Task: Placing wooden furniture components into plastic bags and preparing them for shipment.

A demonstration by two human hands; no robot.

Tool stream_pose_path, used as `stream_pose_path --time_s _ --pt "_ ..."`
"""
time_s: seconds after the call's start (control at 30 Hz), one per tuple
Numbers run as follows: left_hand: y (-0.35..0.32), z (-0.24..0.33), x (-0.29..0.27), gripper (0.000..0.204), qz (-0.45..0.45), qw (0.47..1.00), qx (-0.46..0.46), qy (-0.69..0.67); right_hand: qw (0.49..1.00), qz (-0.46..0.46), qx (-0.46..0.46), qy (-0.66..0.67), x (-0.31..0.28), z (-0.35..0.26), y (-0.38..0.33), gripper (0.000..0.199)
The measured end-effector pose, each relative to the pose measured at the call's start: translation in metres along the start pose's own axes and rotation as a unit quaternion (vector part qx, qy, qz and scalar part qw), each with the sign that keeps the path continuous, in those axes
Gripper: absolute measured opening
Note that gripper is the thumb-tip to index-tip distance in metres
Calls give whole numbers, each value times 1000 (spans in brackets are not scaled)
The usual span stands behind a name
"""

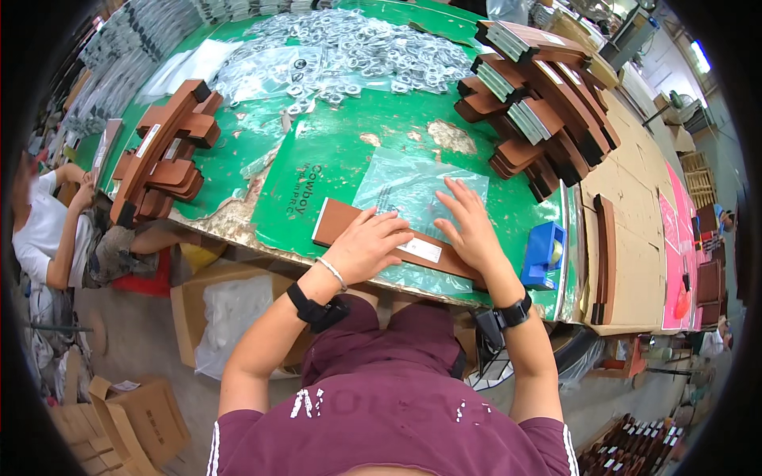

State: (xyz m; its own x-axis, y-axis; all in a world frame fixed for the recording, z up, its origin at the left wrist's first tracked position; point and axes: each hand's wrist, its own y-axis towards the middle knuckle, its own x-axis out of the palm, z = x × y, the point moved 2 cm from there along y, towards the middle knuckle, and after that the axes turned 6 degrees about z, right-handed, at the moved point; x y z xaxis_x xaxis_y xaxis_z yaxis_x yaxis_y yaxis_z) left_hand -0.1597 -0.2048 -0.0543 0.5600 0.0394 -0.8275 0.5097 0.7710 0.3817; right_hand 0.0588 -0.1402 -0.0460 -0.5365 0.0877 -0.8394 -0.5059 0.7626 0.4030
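A reddish-brown wooden bar with a white label lies across the near edge of the green table, partly hidden by my hands. My left hand rests on the bar, its fingers stretched toward the label. Over the bar's right part, my right hand is spread, fingers pointing away from me. A clear plastic bag lies flat beyond the bar, with more clear plastic showing on its near side. Neither hand grips anything that I can see; whether the right fingertips touch the bag is unclear.
A blue tape dispenser stands to the right. Stacked wooden pieces rise at the far right, others at left. Bagged metal rings are heaped at the back. Another person sits far left. An open carton stands below the table.
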Motion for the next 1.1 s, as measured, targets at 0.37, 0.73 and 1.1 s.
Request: stream_pose_path --time_s 0.37,0.73,1.1 --pt "14 16 2 49 30 998 48 -9 979 -16 -151 133 -19 -17 -91 43" --pt "30 30 -1 49 30 996 74 -31 998 -26 -27 57 -42 -22 -97 53" --pt "14 19 27 59 -20 984 67 161 992 82 41 -81 -125 -40 -82 48"
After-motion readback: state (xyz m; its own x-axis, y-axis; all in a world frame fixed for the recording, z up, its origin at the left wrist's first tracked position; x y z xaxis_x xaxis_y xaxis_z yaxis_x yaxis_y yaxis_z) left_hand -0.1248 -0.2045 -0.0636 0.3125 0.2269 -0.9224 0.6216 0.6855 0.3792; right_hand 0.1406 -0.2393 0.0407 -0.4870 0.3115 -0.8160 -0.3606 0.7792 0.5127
